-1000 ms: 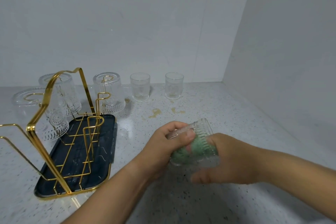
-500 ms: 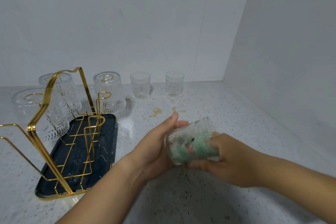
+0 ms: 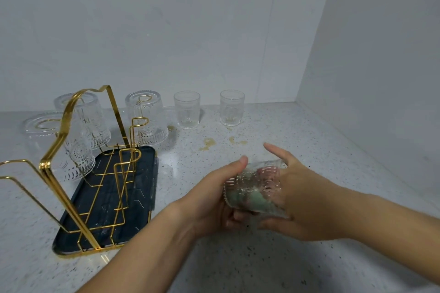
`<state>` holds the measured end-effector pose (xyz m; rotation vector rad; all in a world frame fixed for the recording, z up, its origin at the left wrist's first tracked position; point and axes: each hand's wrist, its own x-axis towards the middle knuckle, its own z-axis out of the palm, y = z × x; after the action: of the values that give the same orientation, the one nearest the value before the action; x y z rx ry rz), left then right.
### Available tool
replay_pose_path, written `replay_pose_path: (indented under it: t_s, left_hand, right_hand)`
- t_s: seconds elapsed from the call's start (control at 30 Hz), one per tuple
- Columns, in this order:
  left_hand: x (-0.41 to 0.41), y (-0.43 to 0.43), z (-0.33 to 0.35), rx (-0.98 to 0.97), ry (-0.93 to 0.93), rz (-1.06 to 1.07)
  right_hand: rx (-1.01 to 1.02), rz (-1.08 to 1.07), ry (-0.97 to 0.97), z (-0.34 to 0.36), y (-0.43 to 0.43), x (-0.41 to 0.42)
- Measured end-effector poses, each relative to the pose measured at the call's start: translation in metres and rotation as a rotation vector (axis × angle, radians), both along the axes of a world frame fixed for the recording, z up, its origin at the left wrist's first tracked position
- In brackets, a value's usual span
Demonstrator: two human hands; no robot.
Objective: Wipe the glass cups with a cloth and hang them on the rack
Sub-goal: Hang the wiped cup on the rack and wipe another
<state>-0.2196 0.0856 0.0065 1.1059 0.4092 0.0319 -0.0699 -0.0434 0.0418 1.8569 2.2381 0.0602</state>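
Right of the rack [image 3: 50,166], left hand [image 3: 212,195] grips the fragile, likely slippery cup [image 3: 250,179] round its wall; right hand [image 3: 309,200] pinches cloth [image 3: 239,198] inside.

The left hand [image 3: 209,200] and right hand [image 3: 307,202] are bare, with short, plain nails. The bare left forearm [image 3: 147,252] enters from 7 o'clock and the bare right forearm [image 3: 385,221] from 4 o'clock.

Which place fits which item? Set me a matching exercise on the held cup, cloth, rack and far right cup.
1 held cup
2 cloth
3 rack
4 far right cup

A upright on the counter
B inside the held cup
C on the dark tray
D between left hand and right hand

Pairs: 1-D, 2-B, 3-C, 4-A
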Motion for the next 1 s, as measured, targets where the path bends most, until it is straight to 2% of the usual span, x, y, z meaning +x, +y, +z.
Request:
replay_pose_path:
  t_s: [0.03, 0.13, 0.17, 0.27, 0.33, 0.4, 0.43, 0.5, 0.53, 0.57, 0.6, 0.63, 0.7, 0.73, 0.83, 0.9, 0.93, 1.0]
  left_hand:
    - [0.001, -0.001, -0.002, 0.015, -0.018, -0.039]
    - [0.007, -0.001, -0.009, 0.022, -0.149, -0.032]
    - [0.007, -0.002, -0.01, 0.05, -0.16, 0.02]
    - [0.009, -0.002, -0.017, 0.148, -0.155, 0.254]
    - [0.011, -0.002, -0.02, 0.145, -0.158, 0.319]
    - [0.01, -0.001, -0.015, 0.089, -0.128, 0.333]
    - [0.009, 0.0, -0.011, 0.048, -0.114, 0.316]
    - [0.005, 0.002, -0.004, -0.035, -0.095, 0.215]
    - [0.002, 0.004, -0.002, -0.061, -0.086, 0.157]
    - [0.001, 0.005, -0.001, -0.072, -0.079, 0.103]
    - [0.001, 0.006, -0.003, -0.055, -0.077, 0.061]
    - [0.002, 0.005, -0.004, -0.017, -0.081, 0.041]
    - [0.005, 0.001, -0.008, 0.088, -0.122, 0.103]
    - [0.006, -0.002, -0.01, 0.15, -0.144, 0.173]
    - [0.007, -0.005, -0.017, 0.34, -0.174, 0.334]
    - [0.006, -0.004, -0.016, 0.301, -0.15, 0.347]
    - [0.006, -0.003, -0.013, 0.223, -0.115, 0.321]
    - [0.005, -0.001, -0.008, 0.017, -0.044, 0.213]
  right_hand:
    - [0.001, -0.027, 0.13, 0.002, 0.0, 0.001]
    - [0.084, -0.208, 0.836, 0.004, 0.001, 0.002]
    - [0.104, -0.297, 1.002, 0.005, 0.001, 0.001]
    - [0.111, -0.44, 1.304, 0.001, 0.006, -0.007]
    - [0.123, -0.446, 1.319, -0.001, 0.009, -0.01]
    - [0.146, -0.398, 1.187, -0.005, 0.013, -0.012]
    - [0.175, -0.339, 1.043, -0.009, 0.012, -0.012]
    - [0.31, -0.112, 0.631, -0.011, 0.009, -0.012]
    - [0.323, -0.04, 0.481, -0.009, 0.007, -0.011]
    - [0.292, -0.017, 0.435, -0.007, 0.006, -0.008]
    - [0.256, -0.052, 0.497, -0.005, 0.006, -0.006]
    - [0.221, -0.116, 0.646, -0.002, 0.005, -0.007]
    - [0.156, -0.307, 1.022, 0.003, 0.009, -0.005]
    - [0.166, -0.375, 1.134, 0.001, 0.01, -0.002]
    - [0.169, -0.471, 1.307, -0.001, 0.011, -0.008]
    - [0.153, -0.425, 1.252, -0.003, 0.012, -0.011]
    - [0.145, -0.385, 1.158, -0.004, 0.011, -0.012]
    - [0.191, -0.215, 0.796, -0.007, 0.006, -0.011]
